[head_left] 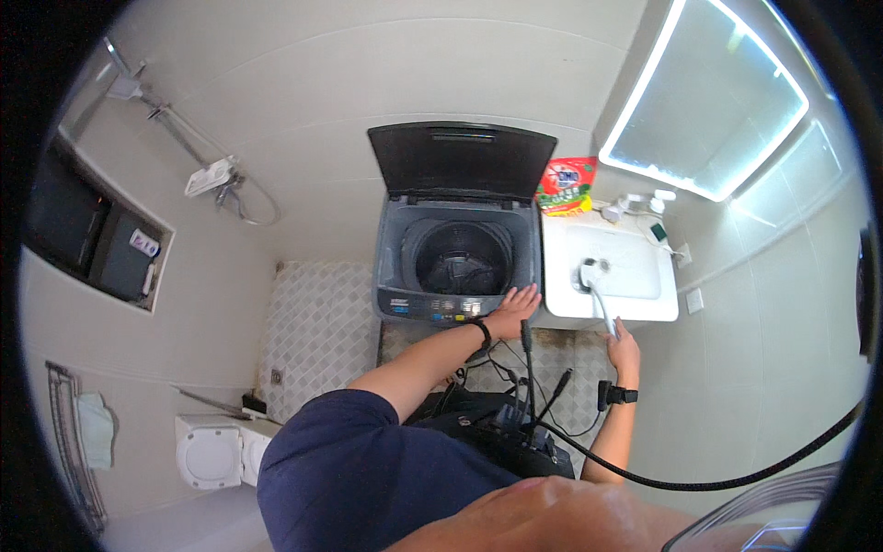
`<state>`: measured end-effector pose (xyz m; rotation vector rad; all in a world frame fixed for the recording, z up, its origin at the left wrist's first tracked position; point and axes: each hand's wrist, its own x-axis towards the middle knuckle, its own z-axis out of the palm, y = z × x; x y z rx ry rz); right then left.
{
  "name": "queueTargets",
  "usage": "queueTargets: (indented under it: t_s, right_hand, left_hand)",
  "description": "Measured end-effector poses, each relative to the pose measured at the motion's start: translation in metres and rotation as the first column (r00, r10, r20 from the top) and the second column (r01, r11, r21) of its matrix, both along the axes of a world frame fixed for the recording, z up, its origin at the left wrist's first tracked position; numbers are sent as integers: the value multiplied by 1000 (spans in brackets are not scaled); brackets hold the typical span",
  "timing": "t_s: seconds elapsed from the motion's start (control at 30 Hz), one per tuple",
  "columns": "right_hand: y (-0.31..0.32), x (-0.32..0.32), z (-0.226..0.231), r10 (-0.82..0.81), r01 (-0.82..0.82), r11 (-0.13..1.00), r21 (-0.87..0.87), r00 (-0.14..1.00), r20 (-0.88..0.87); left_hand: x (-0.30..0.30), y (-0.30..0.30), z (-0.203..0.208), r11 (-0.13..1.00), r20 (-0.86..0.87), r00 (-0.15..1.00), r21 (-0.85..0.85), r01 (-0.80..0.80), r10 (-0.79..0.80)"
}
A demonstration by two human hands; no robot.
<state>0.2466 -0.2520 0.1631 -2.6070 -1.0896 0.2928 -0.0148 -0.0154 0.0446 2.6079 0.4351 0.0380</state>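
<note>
My left hand point(515, 314) lies with its fingers stretched out on the front right corner of a dark grey top-loading washing machine point(395, 299), beside the control panel. The machine's black lid point(464, 161) stands raised, and its drum point(463, 258) shows from above. At the front of the white sink point(563, 299), my right hand point(623, 348) is closed round the end of a white, long-handled brush point(602, 305). The brush's head rests in the basin near the drain; its bristles are hard to make out.
A red and green detergent bag point(564, 184) stands behind the sink, beside the faucet point(635, 204). Black cables point(529, 377) hang in front of me. A lit mirror point(713, 97) is on the right wall. A toilet point(210, 457) stands at the lower left.
</note>
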Motion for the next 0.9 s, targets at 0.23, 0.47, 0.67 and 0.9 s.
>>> queueTargets:
  t_s: [0.23, 0.47, 0.67, 0.9]
  right_hand:
    - [18, 27, -39, -8, 7, 996, -92, 1000, -9]
    - [39, 15, -52, -30, 39, 984, -172, 998, 53]
    - [17, 3, 18, 2, 3, 970, -244, 1000, 20]
    - [81, 33, 2, 43, -30, 951, -308, 999, 34]
  left_hand:
    - [8, 0, -1, 992, -126, 992, 124, -2, 18]
    - [7, 2, -12, 986, -47, 999, 165, 3, 5]
    - [12, 3, -26, 983, -19, 1000, 181, -10, 14]
    - [9, 5, -29, 984, 31, 999, 176, 3, -9]
